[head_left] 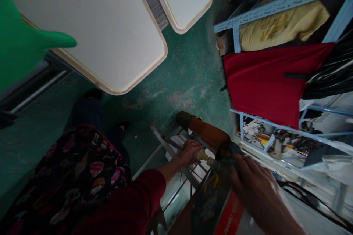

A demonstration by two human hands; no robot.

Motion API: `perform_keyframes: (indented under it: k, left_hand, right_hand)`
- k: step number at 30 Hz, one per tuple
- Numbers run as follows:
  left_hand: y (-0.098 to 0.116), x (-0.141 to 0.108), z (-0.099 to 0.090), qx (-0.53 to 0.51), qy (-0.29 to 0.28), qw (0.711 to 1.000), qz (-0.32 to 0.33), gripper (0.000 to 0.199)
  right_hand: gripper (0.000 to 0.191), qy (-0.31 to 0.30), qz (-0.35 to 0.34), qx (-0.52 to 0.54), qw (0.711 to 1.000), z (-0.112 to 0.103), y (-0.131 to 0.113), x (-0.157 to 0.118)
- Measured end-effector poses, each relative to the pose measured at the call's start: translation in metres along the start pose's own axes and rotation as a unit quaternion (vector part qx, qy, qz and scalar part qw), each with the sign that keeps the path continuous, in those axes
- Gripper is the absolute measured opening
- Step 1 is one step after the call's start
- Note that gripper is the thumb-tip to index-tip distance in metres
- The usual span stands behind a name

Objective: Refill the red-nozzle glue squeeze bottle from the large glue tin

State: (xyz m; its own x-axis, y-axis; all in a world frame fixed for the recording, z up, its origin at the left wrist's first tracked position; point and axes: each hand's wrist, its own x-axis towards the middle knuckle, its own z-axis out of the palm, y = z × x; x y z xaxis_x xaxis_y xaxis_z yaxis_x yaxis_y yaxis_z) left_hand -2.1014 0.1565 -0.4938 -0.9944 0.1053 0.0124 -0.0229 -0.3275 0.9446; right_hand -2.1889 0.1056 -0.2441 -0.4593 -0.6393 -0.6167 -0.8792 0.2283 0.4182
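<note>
My left hand (191, 152) is closed around a small yellowish translucent bottle (202, 155), its narrow end pointing at the can. Lying tilted below the right hand is a large dark can (208, 202) with a red label band and a yellow loop near its top. My right hand (256, 183) grips the can's upper end, fingers curled over the edge. The bottle's tip meets or nearly meets the can's mouth; shadow hides the exact contact. Just beyond the hands stands an orange-brown roll (211, 132).
White tabletops (110, 25) with rounded corners fill the upper left, a green shape (22, 40) over one. A metal frame (176, 158) stands beneath my hands. To the right, blue shelving (275, 5) holds a red cloth (264, 80) and a yellow sack (278, 25). The floor (176, 77) is green.
</note>
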Motion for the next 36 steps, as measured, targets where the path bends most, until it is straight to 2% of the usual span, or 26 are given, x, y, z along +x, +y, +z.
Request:
perform_keyframes:
  k: [4,11,18,22,28,33,36]
  left_hand:
    - [-0.002,0.0,0.002,0.001,0.003,1.0,0.003,0.047]
    - [-0.011,0.001,0.013,0.002,0.0,1.0,-0.01,0.054]
    - [-0.001,0.001,0.004,0.003,0.003,1.0,-0.008,0.049]
    - [0.0,0.002,0.003,0.007,0.002,1.0,-0.009,0.046]
    - [-0.003,0.002,0.006,0.006,0.0,1.0,-0.008,0.046]
    - [-0.005,0.001,0.006,-0.002,0.013,1.0,-0.006,0.049]
    - [-0.004,0.001,0.005,0.002,0.01,1.0,-0.005,0.05]
  right_hand:
    - [0.023,0.014,-0.035,-0.017,0.999,0.004,0.003,-0.003]
    - [0.02,-0.006,-0.035,-0.016,0.999,0.004,0.005,-0.004]
    - [0.013,-0.003,-0.051,-0.024,0.998,0.003,0.005,-0.004]
    - [0.017,-0.004,-0.02,-0.009,1.0,-0.001,0.001,0.001]
    - [0.017,-0.04,0.0,-0.02,0.999,-0.006,-0.006,0.004]
    - [0.015,-0.007,-0.027,-0.013,1.0,-0.002,0.0,0.001]
    - [0.017,-0.013,-0.024,-0.01,1.0,0.0,0.003,0.0]
